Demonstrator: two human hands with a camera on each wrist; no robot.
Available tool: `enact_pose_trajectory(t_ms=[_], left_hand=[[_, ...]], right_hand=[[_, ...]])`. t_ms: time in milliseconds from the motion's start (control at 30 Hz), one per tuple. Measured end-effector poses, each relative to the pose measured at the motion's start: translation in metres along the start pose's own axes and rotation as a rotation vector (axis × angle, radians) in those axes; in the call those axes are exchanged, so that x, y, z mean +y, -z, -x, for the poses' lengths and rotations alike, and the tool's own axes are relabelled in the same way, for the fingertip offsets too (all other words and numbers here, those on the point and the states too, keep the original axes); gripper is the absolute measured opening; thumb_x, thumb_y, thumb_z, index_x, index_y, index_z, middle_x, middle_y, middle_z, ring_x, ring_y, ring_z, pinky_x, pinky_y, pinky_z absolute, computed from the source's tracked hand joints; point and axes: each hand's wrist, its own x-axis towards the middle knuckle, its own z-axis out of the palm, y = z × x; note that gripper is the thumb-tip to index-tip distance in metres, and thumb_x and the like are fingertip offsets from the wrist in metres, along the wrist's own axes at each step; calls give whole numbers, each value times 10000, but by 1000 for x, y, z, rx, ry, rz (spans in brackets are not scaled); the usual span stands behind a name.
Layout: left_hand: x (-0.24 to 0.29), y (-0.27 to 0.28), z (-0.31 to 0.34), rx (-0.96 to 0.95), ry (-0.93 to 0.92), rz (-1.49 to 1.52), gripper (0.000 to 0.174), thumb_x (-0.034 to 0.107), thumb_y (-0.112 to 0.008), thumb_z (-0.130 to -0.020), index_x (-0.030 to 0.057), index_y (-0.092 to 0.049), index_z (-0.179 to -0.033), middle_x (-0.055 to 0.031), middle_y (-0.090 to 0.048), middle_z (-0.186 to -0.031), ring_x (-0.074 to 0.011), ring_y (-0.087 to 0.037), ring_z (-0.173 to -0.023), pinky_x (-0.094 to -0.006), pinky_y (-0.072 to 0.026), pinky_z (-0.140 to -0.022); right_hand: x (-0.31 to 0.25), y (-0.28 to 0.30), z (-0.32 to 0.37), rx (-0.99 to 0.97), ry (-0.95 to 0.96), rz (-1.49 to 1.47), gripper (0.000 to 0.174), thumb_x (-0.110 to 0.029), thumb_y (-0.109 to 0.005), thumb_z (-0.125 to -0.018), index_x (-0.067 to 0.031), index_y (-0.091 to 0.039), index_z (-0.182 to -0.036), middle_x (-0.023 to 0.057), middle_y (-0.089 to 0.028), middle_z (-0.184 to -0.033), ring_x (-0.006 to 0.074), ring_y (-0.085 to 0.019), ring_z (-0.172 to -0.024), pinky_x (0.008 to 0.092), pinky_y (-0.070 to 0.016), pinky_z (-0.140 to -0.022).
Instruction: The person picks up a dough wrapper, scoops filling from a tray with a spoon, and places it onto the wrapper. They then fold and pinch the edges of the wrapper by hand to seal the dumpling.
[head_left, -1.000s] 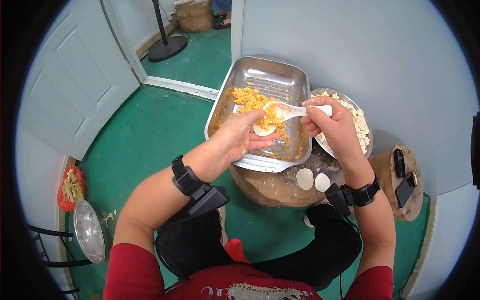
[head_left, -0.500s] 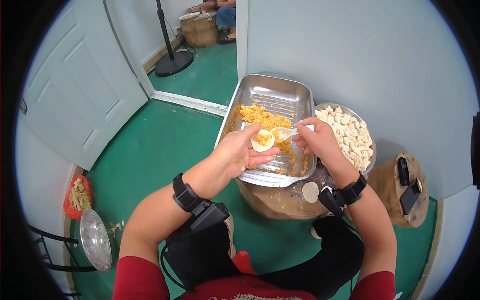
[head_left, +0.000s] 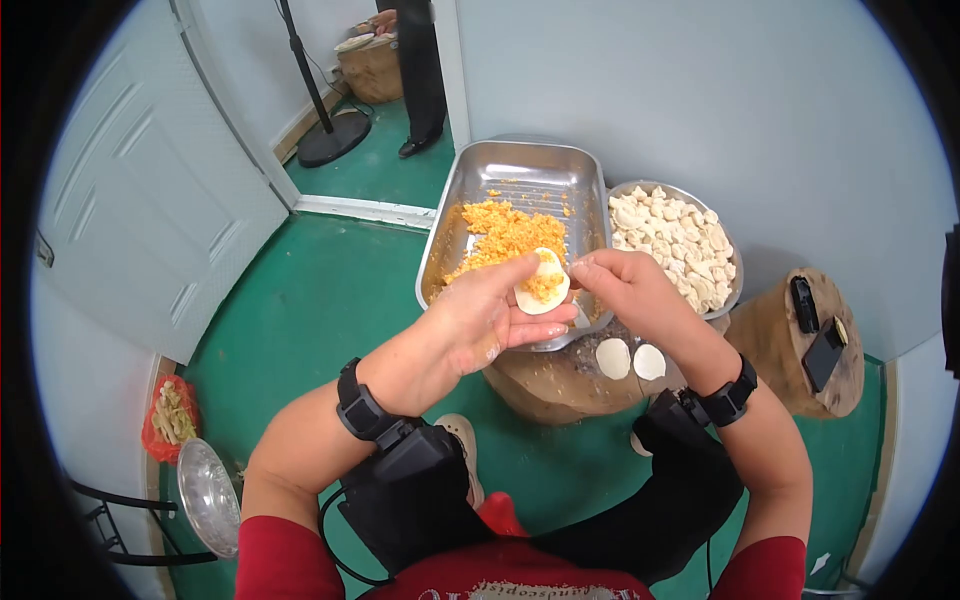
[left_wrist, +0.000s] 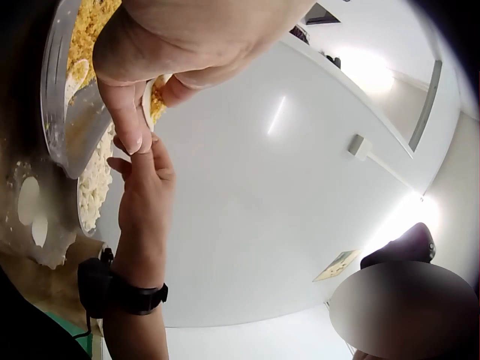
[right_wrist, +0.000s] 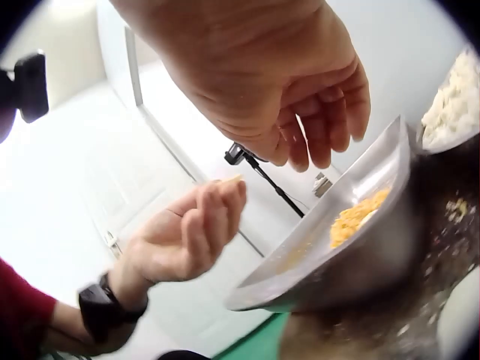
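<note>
A round dough wrapper (head_left: 532,302) with orange-yellow filling (head_left: 545,287) lies on the fingers of my left hand (head_left: 478,310), and the thumb pinches its edge. My right hand (head_left: 640,297) has loosely bent fingers beside the wrapper's right edge; whether they touch it is unclear. In the right wrist view the right hand (right_wrist: 300,97) holds nothing. Behind the hands, a metal tray (head_left: 520,152) contains more filling (head_left: 505,230). A white spoon (left_wrist: 76,78) rests in that filling in the left wrist view.
Two wrappers (head_left: 613,358) lie on the wooden stump (head_left: 540,385) before the tray. A bowl of dough pieces (head_left: 675,245) stands right of the tray. Farther right, another stump (head_left: 765,350) bears a phone (head_left: 824,356) and a black object. Someone's leg (head_left: 418,75) shows in the doorway.
My right hand has let go of the spoon and moved beside the wrapper's edge. The left hand and filled wrapper have shifted slightly right within the view. Someone's dark-trousered leg has appeared in the doorway.
</note>
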Motion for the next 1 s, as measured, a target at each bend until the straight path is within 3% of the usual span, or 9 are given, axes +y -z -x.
enact_pose_trajectory(t_ms=[33, 267, 367, 467, 533, 633, 867, 967, 1000], left_hand=[[-2, -2, 0, 0, 7, 1, 353, 175, -403, -938, -62, -391, -1199, -209, -565, -1055, -301, -626, -909, -354, -574, -724], [-7, -8, -3, 15, 20, -35, 356, 144, -371, -937, -71, -383, -1220, -212, -561, -1074, -306, -623, -922, -362, -567, -745], [-11, -9, -2, 25, 1, -68, 340, 121, -384, -928, -69, -394, -1209, -204, -560, -1078, -305, -622, -925, -362, -565, -751], [-13, -7, -3, 32, -4, -96, 321, 110, -395, -921, -65, -409, -1191, -200, -557, -1081, -310, -619, -933, -366, -562, -756], [-16, -7, -4, 28, -10, -121, 313, 107, -398, -920, -62, -416, -1182, -200, -554, -1084, -313, -617, -938, -369, -559, -761], [-19, -9, -5, 48, 23, -50, 300, 107, -399, -920, -59, -425, -1168, -191, -556, -1083, -312, -615, -946, -377, -549, -781], [-23, -7, -6, 15, 47, -33, 311, 118, -408, -920, -39, -420, -1189, -179, -546, -1123, -310, -604, -976, -406, -527, -823], [-25, -8, -6, 34, 55, -41, 321, 122, -407, -921, -24, -411, -1207, -174, -544, -1132, -310, -604, -978, -414, -525, -824], [-26, -9, -6, 43, 70, -36, 325, 123, -405, -921, -16, -408, -1214, -171, -547, -1129, -310, -605, -976, -417, -524, -824]], right_hand=[[-4, 0, 4, -5, -27, -32, 287, -242, -538, -869, 22, -636, -810, 45, -578, -658, 86, -508, -636, 258, -426, -588], [4, -4, 13, 20, -24, -140, 211, -189, -593, -832, 15, -629, -867, 47, -610, -728, 91, -535, -672, 260, -439, -606], [0, -5, 15, 39, 97, -146, 202, -158, -624, -802, 17, -615, -903, 64, -614, -772, 119, -561, -691, 273, -450, -618], [-13, -3, 26, 42, 159, 50, 229, -160, -654, -758, 14, -615, -902, 95, -610, -794, 192, -588, -742, 303, -463, -657], [-21, -1, 31, 25, 362, 366, 292, -174, -691, -703, -4, -610, -925, 123, -603, -829, 272, -579, -806, 345, -468, -704], [-17, -7, 34, 91, 461, 459, 366, -194, -720, -662, -22, -599, -962, 130, -605, -865, 296, -568, -849, 375, -464, -731], [-16, -10, 38, 106, 440, 557, 333, -176, -708, -683, -22, -596, -956, 129, -609, -888, 299, -578, -847, 373, -468, -726], [-9, -11, 38, 140, 426, 400, 247, -148, -678, -719, -12, -602, -910, 140, -620, -854, 296, -595, -800, 362, -479, -693], [-5, -13, 37, 142, 324, 281, 209, -133, -660, -737, -7, -602, -893, 141, -622, -826, 280, -603, -768, 349, -482, -668]])
